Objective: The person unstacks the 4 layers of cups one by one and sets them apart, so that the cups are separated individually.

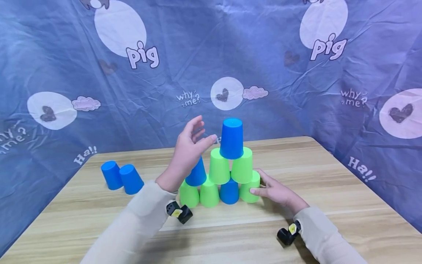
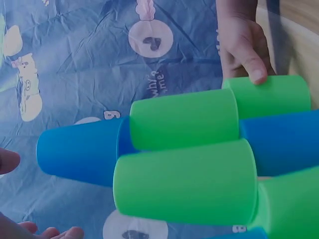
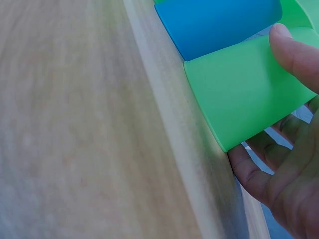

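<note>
Upside-down plastic cups are stacked in tiers on the table. The bottom row has green cups and one blue cup. Above it stand a blue cup, partly behind my left wrist, and two green cups. A single blue cup straddles those two green ones at the top. My left hand is raised left of this top cup, fingers spread and holding nothing; a gap separates them in the left wrist view. Low down, my right hand holds the right-end green cup, thumb in front and fingers behind.
Two more upside-down blue cups stand close together on the left of the wooden table. A blue printed cloth hangs behind the table's far edge. Small black cameras are strapped to both wrists.
</note>
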`<act>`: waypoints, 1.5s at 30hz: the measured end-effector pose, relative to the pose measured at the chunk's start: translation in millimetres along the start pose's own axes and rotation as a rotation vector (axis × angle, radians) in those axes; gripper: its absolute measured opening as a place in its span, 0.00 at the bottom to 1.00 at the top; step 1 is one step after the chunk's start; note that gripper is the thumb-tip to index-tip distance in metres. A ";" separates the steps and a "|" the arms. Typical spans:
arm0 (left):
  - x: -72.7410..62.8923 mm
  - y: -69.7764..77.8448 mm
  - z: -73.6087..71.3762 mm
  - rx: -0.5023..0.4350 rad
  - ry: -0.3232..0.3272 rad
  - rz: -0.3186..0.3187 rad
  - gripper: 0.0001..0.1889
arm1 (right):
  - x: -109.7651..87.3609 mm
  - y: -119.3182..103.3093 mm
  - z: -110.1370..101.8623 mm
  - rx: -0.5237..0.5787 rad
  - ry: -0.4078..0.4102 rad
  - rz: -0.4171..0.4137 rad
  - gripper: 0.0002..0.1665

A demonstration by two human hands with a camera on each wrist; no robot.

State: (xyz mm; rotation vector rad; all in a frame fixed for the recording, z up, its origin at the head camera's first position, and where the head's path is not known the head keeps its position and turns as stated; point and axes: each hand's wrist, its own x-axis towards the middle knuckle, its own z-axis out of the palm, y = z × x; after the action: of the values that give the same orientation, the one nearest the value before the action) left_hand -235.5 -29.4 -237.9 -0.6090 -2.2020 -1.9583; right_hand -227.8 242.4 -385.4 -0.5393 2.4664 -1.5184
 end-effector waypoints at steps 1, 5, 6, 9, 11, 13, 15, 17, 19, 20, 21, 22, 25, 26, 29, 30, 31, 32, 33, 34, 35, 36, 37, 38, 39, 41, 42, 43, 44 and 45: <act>1.5 0.4 2.7 0.011 0.005 -0.005 0.36 | 0.1 -0.2 -0.1 0.000 -0.001 0.000 0.37; 6.3 1.7 12.7 0.055 0.002 -0.047 0.37 | 0.6 -0.5 0.4 0.010 -0.001 -0.002 0.37; 7.3 1.9 14.8 0.064 -0.005 -0.060 0.37 | 0.9 -0.4 0.6 0.014 -0.002 -0.004 0.37; 9.6 2.3 20.4 0.095 -0.019 -0.086 0.39 | 1.4 -0.5 0.9 0.020 -0.001 -0.010 0.38; 11.4 2.8 23.7 0.111 -0.023 -0.089 0.40 | 1.5 -0.6 0.5 0.021 0.001 -0.012 0.37; 13.1 2.9 26.5 0.120 -0.027 -0.095 0.40 | 1.2 -0.4 0.1 0.014 0.002 -0.009 0.38; 14.6 3.2 29.1 0.132 -0.032 -0.109 0.41 | 1.1 0.1 0.0 0.008 -0.002 -0.004 0.37; 16.0 2.8 31.6 0.143 -0.036 -0.125 0.41 | 0.7 0.6 0.4 0.006 -0.008 0.002 0.37; 17.6 2.1 33.9 0.153 -0.043 -0.134 0.42 | 0.8 0.9 1.1 0.012 -0.008 0.003 0.37; 18.5 1.9 35.0 0.156 -0.047 -0.134 0.42 | 1.0 1.0 1.3 0.014 -0.008 0.002 0.37; 19.3 1.5 35.9 0.159 -0.049 -0.134 0.42 | 1.2 1.1 1.6 0.018 -0.007 0.001 0.37; 20.0 1.0 36.8 0.161 -0.053 -0.134 0.42 | 1.4 0.9 1.9 0.022 -0.006 0.001 0.37; 21.1 0.4 38.9 0.169 -0.067 -0.128 0.41 | 1.6 0.7 2.2 0.026 -0.003 0.005 0.37; 21.4 0.2 39.6 0.173 -0.070 -0.126 0.41 | 1.5 0.6 2.2 0.023 -0.002 0.008 0.37; 21.7 -0.2 41.7 0.188 -0.071 -0.117 0.40 | 1.2 0.4 1.7 0.025 -0.002 0.011 0.37; 21.7 -0.2 42.4 0.191 -0.070 -0.115 0.40 | 1.1 0.4 1.5 0.026 -0.002 0.011 0.37; 21.7 -0.3 43.1 0.195 -0.069 -0.116 0.40 | 1.0 0.3 1.5 0.025 -0.002 0.012 0.37; 21.7 -0.4 43.7 0.198 -0.067 -0.116 0.40 | 1.0 0.3 1.5 0.026 -0.003 0.012 0.37; 21.6 -0.4 44.1 0.198 -0.066 -0.117 0.40 | 1.2 0.2 1.4 0.026 -0.003 0.012 0.37; 21.5 -0.2 44.4 0.200 -0.065 -0.119 0.41 | 1.3 0.1 1.5 0.025 -0.002 0.012 0.37; 21.3 -0.1 44.7 0.200 -0.066 -0.121 0.41 | 1.3 0.0 1.5 0.022 -0.002 0.012 0.37; 21.1 0.1 45.0 0.199 -0.067 -0.123 0.41 | 1.4 -0.1 1.5 0.019 -0.002 0.013 0.37; 20.6 0.4 45.2 0.200 -0.068 -0.126 0.41 | 1.4 -0.2 1.5 0.014 -0.001 0.013 0.37; 20.3 0.7 45.3 0.200 -0.070 -0.128 0.41 | 1.4 -0.2 1.4 0.012 -0.001 0.014 0.37; 20.0 1.1 45.5 0.199 -0.072 -0.130 0.40 | 1.4 -0.3 1.4 0.010 -0.001 0.014 0.36; 19.6 1.5 45.7 0.195 -0.074 -0.132 0.39 | 1.4 -0.3 1.3 0.010 -0.001 0.014 0.36; 19.6 1.6 45.8 0.193 -0.075 -0.132 0.38 | 1.3 -0.3 1.2 0.010 0.000 0.013 0.36; 19.5 1.8 45.9 0.192 -0.074 -0.132 0.38 | 1.3 -0.3 1.2 0.013 -0.001 0.013 0.36; 19.6 1.7 46.0 0.192 -0.073 -0.130 0.37 | 1.2 -0.4 1.1 0.015 -0.002 0.012 0.37; 19.7 1.7 46.0 0.192 -0.071 -0.127 0.37 | 1.1 -0.4 1.1 0.017 -0.003 0.011 0.37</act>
State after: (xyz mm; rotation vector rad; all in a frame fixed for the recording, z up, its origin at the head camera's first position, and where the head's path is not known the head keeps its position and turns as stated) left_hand -245.1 19.7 -236.1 -0.5307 -2.4921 -1.7763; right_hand -228.4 240.9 -385.5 -0.5241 2.4478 -1.5325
